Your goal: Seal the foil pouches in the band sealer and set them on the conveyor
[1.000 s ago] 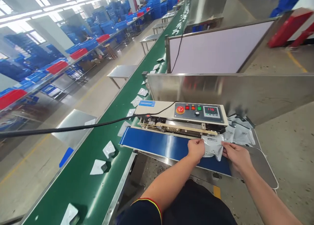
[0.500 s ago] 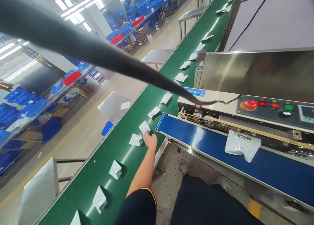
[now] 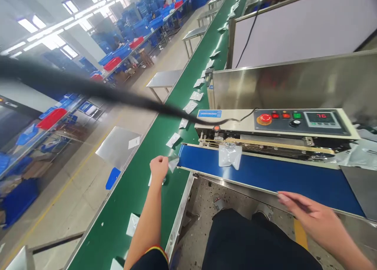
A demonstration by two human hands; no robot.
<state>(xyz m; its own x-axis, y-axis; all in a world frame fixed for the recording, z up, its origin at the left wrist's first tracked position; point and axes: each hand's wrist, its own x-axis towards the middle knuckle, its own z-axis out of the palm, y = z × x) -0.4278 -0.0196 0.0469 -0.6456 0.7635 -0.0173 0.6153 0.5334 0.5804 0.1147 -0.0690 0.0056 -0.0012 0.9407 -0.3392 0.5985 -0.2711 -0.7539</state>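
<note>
My left hand (image 3: 159, 168) is closed above the green conveyor belt (image 3: 118, 207). A small white pouch (image 3: 173, 164) shows at its thumb side, by the near end of the blue belt (image 3: 197, 155), and seems pinched there. Part of another pouch (image 3: 151, 179) peeks out beneath that hand. My right hand (image 3: 315, 217) hovers in front of the blue belt's edge, fingers loosely apart, with nothing visible in it. On the blue belt, a white pouch (image 3: 229, 157) lies with its top edge at the band sealing machine (image 3: 229, 120).
More white pouches (image 3: 173, 140) are spaced along the green conveyor. Shiny clear-white bags (image 3: 365, 154) are at the machine's right end. A dark cable (image 3: 141, 103) crosses the view. Metal side tables (image 3: 165, 79) stand beyond the conveyor, with blue bins (image 3: 156, 22) further off.
My view has turned right and my right hand has come into view. The pouch on the blue belt has travelled left. My left hand has closed from its outstretched reach.
</note>
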